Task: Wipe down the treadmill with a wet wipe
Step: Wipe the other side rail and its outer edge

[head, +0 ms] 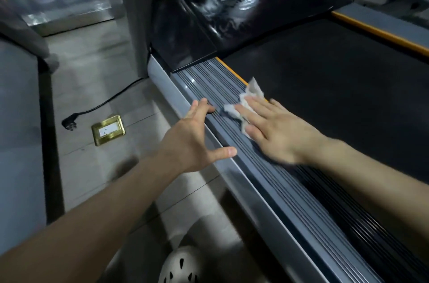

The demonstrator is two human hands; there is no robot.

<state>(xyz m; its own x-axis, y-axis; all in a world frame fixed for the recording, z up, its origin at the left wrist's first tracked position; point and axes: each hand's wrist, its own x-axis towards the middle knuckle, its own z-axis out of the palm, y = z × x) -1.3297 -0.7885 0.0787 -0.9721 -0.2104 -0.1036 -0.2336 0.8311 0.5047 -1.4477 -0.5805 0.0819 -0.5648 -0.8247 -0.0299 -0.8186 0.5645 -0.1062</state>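
Treadmill side rail (278,190), grey and ribbed, with a crumpled white wet wipe (249,97) pressed onto it by the right hand (276,132).

From the left: a brass floor socket (108,130) and a black plug (69,123) lie on the floor, well apart from the side rail. The left hand (192,139), fingers spread and holding nothing, touches the rail's outer edge. Just beside it, the wet wipe lies by the rail's inner edge at the yellow strip (233,71). It sits under the right hand's straight fingers, which press it and do not grip it. The rail's long axis runs from the glossy black motor cover (232,18) back toward the person, so the stroke likely follows that line. The black belt (336,74) lies to the right. No container shows.
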